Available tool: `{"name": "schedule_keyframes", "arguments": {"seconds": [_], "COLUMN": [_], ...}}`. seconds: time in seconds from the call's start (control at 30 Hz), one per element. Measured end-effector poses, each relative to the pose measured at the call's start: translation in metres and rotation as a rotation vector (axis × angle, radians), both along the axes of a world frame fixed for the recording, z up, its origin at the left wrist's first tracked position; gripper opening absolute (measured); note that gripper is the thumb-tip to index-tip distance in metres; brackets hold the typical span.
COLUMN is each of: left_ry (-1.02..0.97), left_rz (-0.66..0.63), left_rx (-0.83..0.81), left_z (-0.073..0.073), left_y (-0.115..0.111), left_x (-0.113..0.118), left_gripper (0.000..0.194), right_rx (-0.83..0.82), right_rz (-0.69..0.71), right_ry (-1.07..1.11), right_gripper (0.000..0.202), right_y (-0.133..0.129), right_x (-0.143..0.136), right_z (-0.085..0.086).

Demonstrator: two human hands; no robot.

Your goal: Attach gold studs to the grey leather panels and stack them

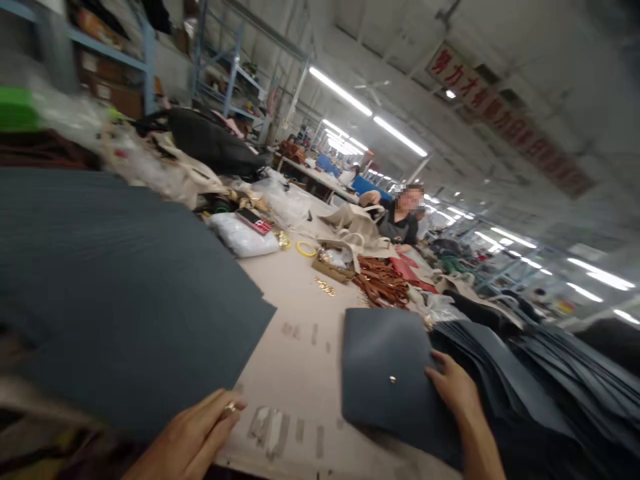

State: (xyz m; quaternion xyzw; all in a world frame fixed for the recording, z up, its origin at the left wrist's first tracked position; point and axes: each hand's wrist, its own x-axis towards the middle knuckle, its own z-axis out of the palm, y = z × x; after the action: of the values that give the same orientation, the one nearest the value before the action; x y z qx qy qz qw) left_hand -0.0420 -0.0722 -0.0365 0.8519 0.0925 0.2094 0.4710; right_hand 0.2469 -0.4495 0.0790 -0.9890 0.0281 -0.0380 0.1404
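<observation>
My right hand (456, 387) grips the right edge of a dark blue-grey leather-like panel (380, 347), thumb on top. The panel has rounded corners and a small gold stud (393, 380), and is tilted a little over the table. At the near edge, the fingers of my left hand (195, 427) are closed around a small gold metal piece (230, 408); its exact kind is too small to make out. Large flat sheets of the same dark material (125, 287) lie beside my left hand. Further up the table is a little group of gold metal pieces (325, 287).
Stacked dark panels (500, 373) fill the right side. Brown straps (383, 280), a cardboard box (333, 267), yellow tape rings (306, 249) and a white plastic bag (245, 235) lie farther back. Across the table is another person (397, 223). Shelves (235, 73) stand at the left.
</observation>
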Motion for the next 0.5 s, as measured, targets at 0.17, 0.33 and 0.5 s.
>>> {"name": "schedule_keyframes", "arguments": {"seconds": [0.17, 0.33, 0.5], "left_ry": [0.216, 0.278, 0.249], "left_rz": [-0.130, -0.136, -0.085], "left_rx": [-0.120, -0.074, -0.048], "left_z": [0.048, 0.051, 0.036], "left_y": [0.002, 0.003, 0.007], "left_x": [-0.006, -0.009, -0.013], "left_gripper": [0.035, 0.030, 0.028], "right_rx": [-0.005, 0.602, 0.729], "right_rz": [0.094, 0.618, 1.000], "right_ry": [-0.083, 0.143, 0.069], "right_gripper": [0.054, 0.039, 0.019], "right_y": [0.015, 0.156, 0.250], "right_x": [-0.011, -0.110, -0.186], "right_z": [-0.041, -0.064, -0.061]}}
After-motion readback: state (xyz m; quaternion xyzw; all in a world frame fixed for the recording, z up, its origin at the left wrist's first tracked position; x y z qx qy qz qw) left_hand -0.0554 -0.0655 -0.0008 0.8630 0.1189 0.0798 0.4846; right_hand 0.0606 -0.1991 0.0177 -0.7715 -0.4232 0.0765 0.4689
